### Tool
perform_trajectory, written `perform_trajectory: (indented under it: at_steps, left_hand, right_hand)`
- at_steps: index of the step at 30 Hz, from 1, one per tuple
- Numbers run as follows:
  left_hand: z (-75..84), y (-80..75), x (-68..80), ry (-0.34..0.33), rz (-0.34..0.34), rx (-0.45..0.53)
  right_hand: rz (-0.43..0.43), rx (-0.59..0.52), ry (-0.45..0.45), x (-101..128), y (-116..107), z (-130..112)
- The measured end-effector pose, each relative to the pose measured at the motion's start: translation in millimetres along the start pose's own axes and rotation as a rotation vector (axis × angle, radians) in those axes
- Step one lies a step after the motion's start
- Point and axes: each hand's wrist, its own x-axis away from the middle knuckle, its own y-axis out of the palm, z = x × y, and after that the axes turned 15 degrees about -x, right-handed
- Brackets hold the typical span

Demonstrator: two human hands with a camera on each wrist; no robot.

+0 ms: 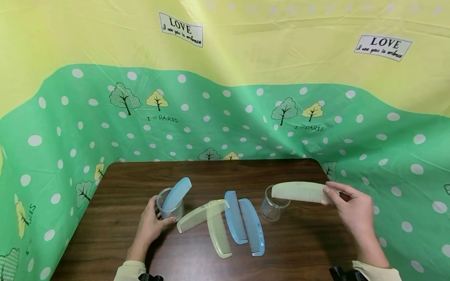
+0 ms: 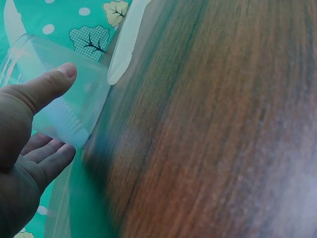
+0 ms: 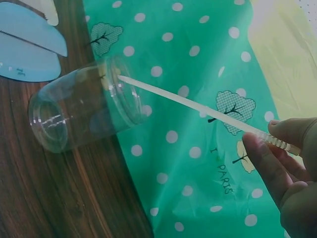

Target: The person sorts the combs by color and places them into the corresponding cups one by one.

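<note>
At the left of the table, my left hand [image 1: 150, 223] holds a clear jar [image 1: 178, 210], its thumb on the near side and fingers around the other side. A blue comb [image 1: 177, 193] leans inside that jar, its upper end sticking out above the rim. My right hand [image 1: 354, 208] pinches one end of a pale green comb [image 1: 302, 191] between thumb and fingers. The comb's far end is at the mouth of a second clear jar [image 3: 81, 111], which holds no comb. In the right wrist view the comb [image 3: 188, 103] appears edge-on.
Between the jars lie two pale green combs [image 1: 219, 234], overlapping at their top ends, and two blue combs [image 1: 253, 229] side by side. The dark wooden table [image 1: 287, 260] backs onto a green and yellow patterned cloth [image 1: 226, 111].
</note>
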Motion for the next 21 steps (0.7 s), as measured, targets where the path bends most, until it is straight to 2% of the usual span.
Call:
perform_trajectory:
  at_steps: [8, 17, 21]
  left_hand:
    - [0.0, -1.0, 0.5, -0.007, -0.002, -0.003]
    - [1.2, -1.5, 0.3, -0.001, 0.008, 0.005]
    - [0.2, 0.2, 0.7, 0.000, 0.014, 0.004]
  right_hand:
    - [-0.052, -0.004, 0.031, -1.7, 10.5, 4.1]
    - [-0.087, 0.092, -0.011, -9.5, 25.8, 11.3]
    - [-0.118, 0.054, -0.003, -10.5, 32.4, 15.4]
